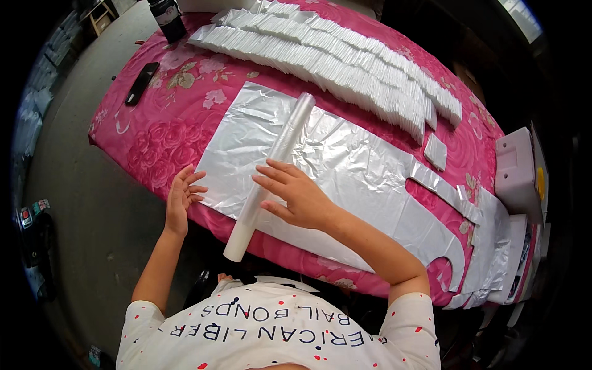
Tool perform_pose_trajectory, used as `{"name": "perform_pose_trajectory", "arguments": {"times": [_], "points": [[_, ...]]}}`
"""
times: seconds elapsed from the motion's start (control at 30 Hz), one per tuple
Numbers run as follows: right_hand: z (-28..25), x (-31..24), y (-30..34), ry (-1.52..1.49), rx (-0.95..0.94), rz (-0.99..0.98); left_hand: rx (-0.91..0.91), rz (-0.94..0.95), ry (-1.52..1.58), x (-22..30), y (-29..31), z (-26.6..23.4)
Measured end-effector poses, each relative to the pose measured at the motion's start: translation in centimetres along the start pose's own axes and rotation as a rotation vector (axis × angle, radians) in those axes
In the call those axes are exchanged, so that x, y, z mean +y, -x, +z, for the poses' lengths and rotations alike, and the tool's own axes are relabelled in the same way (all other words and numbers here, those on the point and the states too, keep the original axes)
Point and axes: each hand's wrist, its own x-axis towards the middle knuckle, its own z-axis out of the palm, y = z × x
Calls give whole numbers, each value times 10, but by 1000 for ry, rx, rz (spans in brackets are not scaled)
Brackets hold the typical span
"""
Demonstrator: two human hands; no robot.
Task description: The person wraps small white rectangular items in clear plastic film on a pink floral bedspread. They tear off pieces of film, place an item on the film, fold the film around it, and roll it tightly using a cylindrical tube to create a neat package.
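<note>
— So, what is under the fingers?

— A rolled-up tube of clear plastic film (269,176), lying slantwise across a flat white plastic bag (333,166) with cut-out handles. The right hand (296,194) rests on the roll about halfway along; its fingers (271,182) are spread and flat on top, pressing rather than gripping, nothing clenched.

— And the left hand?

— The left hand (180,198) is just beside the near left corner of the bag, at the table (154,148) edge. Its fingers (194,188) are loose and slightly curled, touching or nearly touching the bag's edge; I cannot tell which. It holds nothing.

— What lies around them?

— The bag spreads away from both hands to the right, its handle loops (453,197) ending well apart from the right fingers. Everything sits on a pink flowered cloth (179,123) covering the table. Beyond the far end of the roll runs a long overlapping row of folded white bags (345,58), with one single folded piece (435,152) just past its right end. Far off beyond the left fingers are a black flat object, perhaps a phone (142,82), and a dark bottle (168,17). At the far right stands a white plastic stool (515,169).
</note>
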Motion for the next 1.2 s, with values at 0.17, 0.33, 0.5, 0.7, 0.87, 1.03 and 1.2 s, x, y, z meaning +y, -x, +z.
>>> {"name": "perform_pose_trajectory", "arguments": {"times": [0.17,0.33,0.5,0.7,0.87,1.03,1.2], "points": [[28,48,-35,290,-137,-106,-59,115,-260,-14,39,-6],[71,40,-111,309,-227,-58,4,170,-1158,4,49,21],[116,22,-123,244,239,321,10,-86,-978,2,41,9],[66,8,-102,-852,657,597,-557,-464,300,10,53,24],[0,10,-61,-1711,684,574,-1046,-658,816,12,38,57],[-17,4,-16,-1290,928,786,-700,-535,56,26,18,101],[-12,24,27,-1201,1073,832,-739,-551,-239,5,30,128]]}}
